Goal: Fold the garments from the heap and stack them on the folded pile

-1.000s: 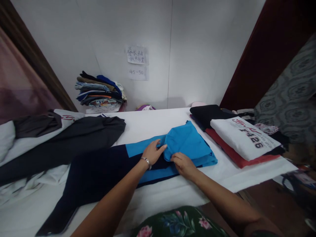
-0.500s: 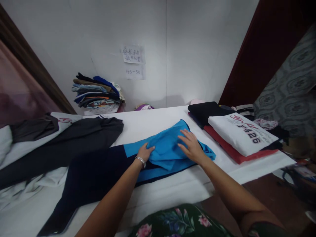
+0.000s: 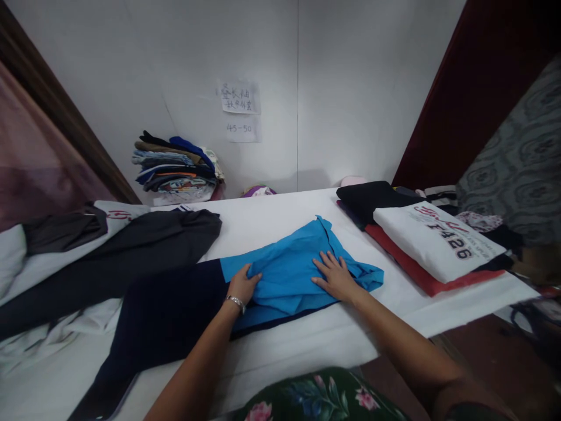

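Observation:
A navy and bright-blue long-sleeved top lies across the white table, its blue part folded over and somewhat wrinkled at the right. One dark sleeve stretches to the lower left. My left hand, with a silver bracelet at the wrist, pinches the left edge of the folded blue fabric between thumb and fingers; some fingertips are hidden. Flat on the blue cloth lies my right hand, fingers spread, near the bunched right end.
Folded clothes, topped by a white printed garment, sit at the right over a red garment. Loose dark clothes cover the left side. Another clothes stack stands at the back wall. Handwritten paper notes hang there.
My left hand has shifted slightly left with the fabric edge. My right hand has come down flat onto the cloth, and the blue fold lies more spread out.

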{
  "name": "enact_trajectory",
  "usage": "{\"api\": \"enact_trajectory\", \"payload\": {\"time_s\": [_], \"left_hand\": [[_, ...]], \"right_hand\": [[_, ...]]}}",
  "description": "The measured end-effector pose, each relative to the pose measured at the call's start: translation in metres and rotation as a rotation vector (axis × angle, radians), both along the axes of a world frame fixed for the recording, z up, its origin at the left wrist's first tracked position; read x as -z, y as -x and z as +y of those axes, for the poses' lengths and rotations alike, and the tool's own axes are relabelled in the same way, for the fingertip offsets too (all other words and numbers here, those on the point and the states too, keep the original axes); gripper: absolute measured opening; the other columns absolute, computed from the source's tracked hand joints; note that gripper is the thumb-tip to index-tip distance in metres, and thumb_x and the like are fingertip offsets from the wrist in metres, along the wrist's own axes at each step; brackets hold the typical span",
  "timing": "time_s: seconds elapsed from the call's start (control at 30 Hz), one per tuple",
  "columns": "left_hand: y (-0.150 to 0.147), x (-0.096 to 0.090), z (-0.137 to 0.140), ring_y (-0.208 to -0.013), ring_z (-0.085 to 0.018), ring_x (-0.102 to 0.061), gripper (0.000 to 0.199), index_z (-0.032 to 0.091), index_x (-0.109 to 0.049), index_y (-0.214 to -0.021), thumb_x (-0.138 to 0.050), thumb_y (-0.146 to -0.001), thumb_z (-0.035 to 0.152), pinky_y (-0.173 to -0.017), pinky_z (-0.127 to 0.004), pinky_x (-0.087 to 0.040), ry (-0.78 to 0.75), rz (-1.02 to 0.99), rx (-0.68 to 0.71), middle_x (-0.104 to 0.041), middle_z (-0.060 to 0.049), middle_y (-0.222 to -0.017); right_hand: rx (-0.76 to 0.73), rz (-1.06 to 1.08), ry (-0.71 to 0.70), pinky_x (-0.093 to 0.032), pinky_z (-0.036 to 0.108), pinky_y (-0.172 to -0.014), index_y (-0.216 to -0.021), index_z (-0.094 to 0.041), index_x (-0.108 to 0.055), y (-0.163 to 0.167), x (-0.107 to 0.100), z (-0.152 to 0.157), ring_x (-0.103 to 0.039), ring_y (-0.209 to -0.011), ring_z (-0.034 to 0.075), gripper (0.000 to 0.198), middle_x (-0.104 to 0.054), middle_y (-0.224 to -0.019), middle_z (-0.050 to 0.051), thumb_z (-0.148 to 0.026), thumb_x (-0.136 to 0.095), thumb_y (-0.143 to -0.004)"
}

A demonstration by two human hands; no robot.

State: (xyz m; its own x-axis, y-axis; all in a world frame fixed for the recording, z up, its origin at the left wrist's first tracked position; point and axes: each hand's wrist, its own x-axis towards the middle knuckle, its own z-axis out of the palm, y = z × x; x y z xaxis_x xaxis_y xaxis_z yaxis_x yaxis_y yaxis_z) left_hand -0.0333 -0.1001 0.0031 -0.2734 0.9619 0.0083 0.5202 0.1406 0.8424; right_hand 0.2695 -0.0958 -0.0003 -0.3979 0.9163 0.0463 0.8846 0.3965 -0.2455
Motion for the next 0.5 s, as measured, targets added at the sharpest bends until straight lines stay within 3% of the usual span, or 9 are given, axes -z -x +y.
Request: {"api": "enact_trajectory", "payload": {"time_s": [0.1,0.27,0.4,0.5], "left_hand": [[0.004,-0.009,-0.004,-0.104,-0.028,-0.064,0.045,0.016,-0.065,-0.112,-0.066,-0.071,0.035,-0.089,-0.038,-0.050,-0.035,-0.066,0.044,-0.071,-0.009,-0.109],[0.020,-0.016,-0.006,-0.087,-0.024,-0.067,0.045,0.017,-0.066,-0.108,-0.066,-0.067,0.036,-0.076,-0.032,-0.053,-0.003,-0.101,0.021,-0.074,-0.005,-0.095],[0.026,-0.008,-0.006,-0.090,-0.028,-0.067,0.036,0.017,-0.069,-0.094,-0.068,-0.063,0.035,-0.083,-0.036,-0.051,0.023,0.032,-0.018,-0.074,-0.005,-0.088],[0.030,-0.012,-0.008,-0.088,-0.027,-0.067,0.039,0.018,-0.069,-0.098,-0.066,-0.064,0.038,-0.080,-0.034,-0.051,-0.014,0.016,-0.003,-0.074,-0.005,-0.090]], "right_hand": [[-0.018,-0.005,0.000,-0.013,0.061,-0.110,-0.146,-0.025,-0.033,0.002,-0.005,-0.002,-0.015,-0.143,0.034,0.068,-0.024,-0.155,0.012,-0.065,-0.030,-0.091],[-0.049,0.026,-0.197,-0.011,0.061,-0.111,-0.147,-0.027,-0.032,0.001,-0.015,-0.004,-0.013,-0.144,0.032,0.064,-0.022,-0.156,0.011,-0.060,-0.033,-0.092],[-0.081,-0.056,-0.119,-0.017,0.059,-0.111,-0.146,-0.022,-0.035,0.006,0.001,-0.004,-0.020,-0.142,0.033,0.065,-0.028,-0.153,0.014,-0.059,-0.037,-0.092],[-0.083,-0.054,-0.112,-0.018,0.059,-0.110,-0.145,-0.020,-0.037,0.008,0.007,-0.008,-0.021,-0.141,0.034,0.064,-0.029,-0.152,0.016,-0.057,-0.040,-0.092]]}}
